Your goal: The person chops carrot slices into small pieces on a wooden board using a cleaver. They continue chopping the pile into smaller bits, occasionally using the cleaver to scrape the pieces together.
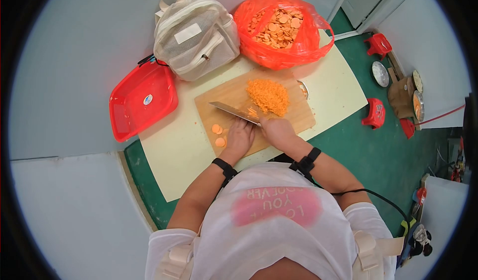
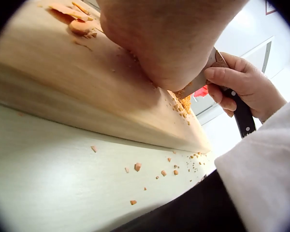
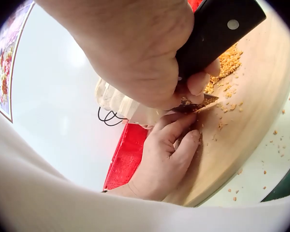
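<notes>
The step in hand looks to be slicing carrot rounds into thin strips before they are chopped fine. The right hand (image 1: 279, 132) has its fingers wrapped round the black handle of a kitchen knife (image 1: 229, 110), whose blade lies slantwise over the cutting board (image 1: 206, 105), near the near edge of the table (image 1: 174, 155). The left hand (image 1: 240, 138) is down on the board against the near side of the blade; its fingers look bent, but whether they pin a piece beneath cannot be told. A few cut strips (image 1: 253, 112) lie just past the blade, beside a heap of finely chopped carrot (image 1: 268, 96) towards the board's far right corner. A few loose carrot rounds (image 1: 220, 142) sit by its left edge, and a red plastic bag (image 1: 318, 48) of many more stands at the table's far right corner. The next move seems to call for short, even strokes, with the left fingertips tucked back and drawn leftward ahead of the blade
</notes>
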Tool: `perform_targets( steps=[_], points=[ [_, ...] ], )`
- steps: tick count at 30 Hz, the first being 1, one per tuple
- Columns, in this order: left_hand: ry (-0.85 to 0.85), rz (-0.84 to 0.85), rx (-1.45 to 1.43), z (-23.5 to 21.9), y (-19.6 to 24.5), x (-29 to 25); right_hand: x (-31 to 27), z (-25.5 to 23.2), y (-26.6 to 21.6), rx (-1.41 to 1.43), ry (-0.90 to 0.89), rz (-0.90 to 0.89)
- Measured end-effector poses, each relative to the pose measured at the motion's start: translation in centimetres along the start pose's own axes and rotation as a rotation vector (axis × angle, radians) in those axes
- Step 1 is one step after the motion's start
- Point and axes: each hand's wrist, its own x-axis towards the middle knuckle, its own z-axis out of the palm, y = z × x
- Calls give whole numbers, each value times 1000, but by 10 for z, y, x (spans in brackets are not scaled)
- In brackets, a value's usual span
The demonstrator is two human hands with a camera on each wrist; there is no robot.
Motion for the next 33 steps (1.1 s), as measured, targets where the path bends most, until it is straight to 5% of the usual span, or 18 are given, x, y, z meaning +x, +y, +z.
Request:
perform_targets(
  steps=[7, 33],
  points=[
    [-99, -73, 24, 2, -2, -4, 0, -4, 0, -12, -15, -37],
    [-41, -10, 157, -8, 8, 3, 3, 12, 8, 34, 85, -12]
  ],
)
